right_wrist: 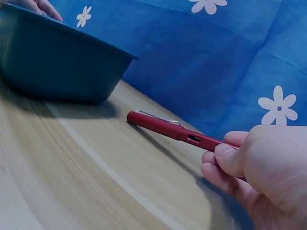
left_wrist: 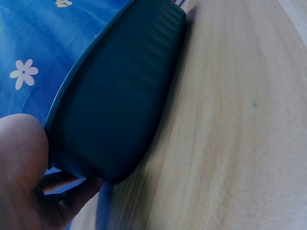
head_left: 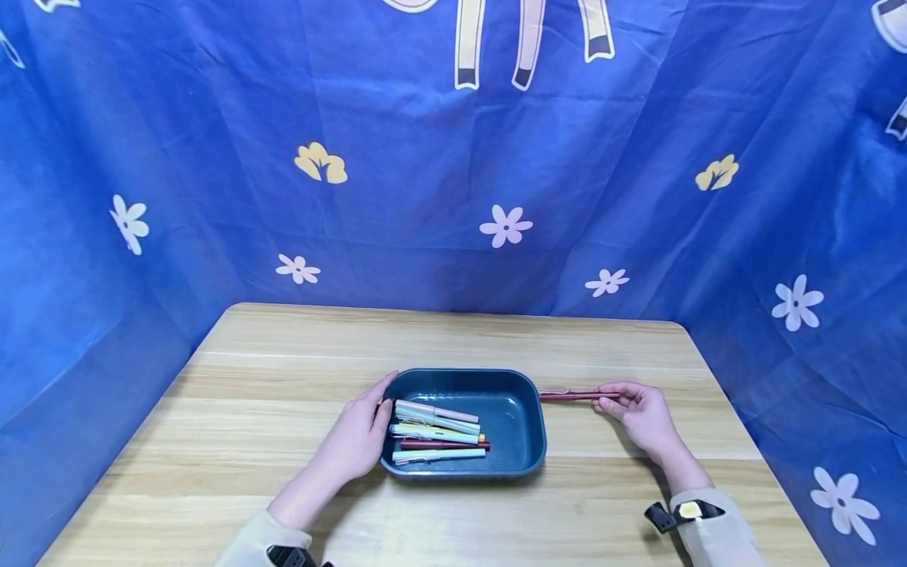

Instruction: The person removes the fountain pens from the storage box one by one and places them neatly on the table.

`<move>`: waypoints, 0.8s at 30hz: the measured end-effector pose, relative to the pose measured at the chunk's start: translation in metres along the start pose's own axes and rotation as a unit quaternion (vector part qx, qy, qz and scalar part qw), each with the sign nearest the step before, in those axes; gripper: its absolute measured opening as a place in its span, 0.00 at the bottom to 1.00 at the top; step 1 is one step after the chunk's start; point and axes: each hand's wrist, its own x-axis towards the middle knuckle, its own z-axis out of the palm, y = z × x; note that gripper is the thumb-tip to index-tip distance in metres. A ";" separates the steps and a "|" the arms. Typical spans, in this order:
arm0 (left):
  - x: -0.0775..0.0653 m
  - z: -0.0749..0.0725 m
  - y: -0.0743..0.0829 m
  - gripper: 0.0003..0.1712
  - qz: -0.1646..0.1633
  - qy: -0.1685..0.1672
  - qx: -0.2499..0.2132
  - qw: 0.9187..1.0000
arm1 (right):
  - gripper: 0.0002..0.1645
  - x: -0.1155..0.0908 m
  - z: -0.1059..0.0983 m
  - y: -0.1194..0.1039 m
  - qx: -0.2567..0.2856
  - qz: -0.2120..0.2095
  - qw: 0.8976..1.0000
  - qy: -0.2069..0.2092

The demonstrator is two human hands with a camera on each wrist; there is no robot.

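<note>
A dark teal rectangular bin [head_left: 527, 465] sits on the wooden table, its outer wall [left_wrist: 110, 96] filling much of the left wrist view. My left hand [head_left: 361, 433] grips the bin's left end, with the thumb over the rim and the fingers along the outside. Several capped pens lie side by side in the left part of the bin, among them a dark red pen [head_left: 432, 446] and a pale blue pen [head_left: 439, 455]. To the right of the bin, my right hand [head_left: 641, 413] pinches a dark red fountain pen [right_wrist: 163, 127] by one end; its clipped cap points toward the bin.
The light wooden table [head_left: 298, 339] has rounded far corners. Blue fabric [head_left: 411, 181] with white flowers hangs behind it and on both sides. A dark wrist device [head_left: 697, 510] is strapped over the right sleeve.
</note>
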 end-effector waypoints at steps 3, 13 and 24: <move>0.000 0.000 0.000 0.29 0.000 -0.001 0.001 1.000 | 0.13 0.002 -0.001 0.003 -0.063 -0.023 0.998 -0.012; 0.001 -0.001 0.002 0.29 0.003 0.000 0.003 1.000 | 0.10 0.007 0.000 0.003 -0.268 -0.120 0.956 -0.031; 0.001 0.000 0.002 0.30 0.004 -0.002 0.004 1.000 | 0.11 0.011 0.000 0.003 -0.308 -0.140 0.939 -0.061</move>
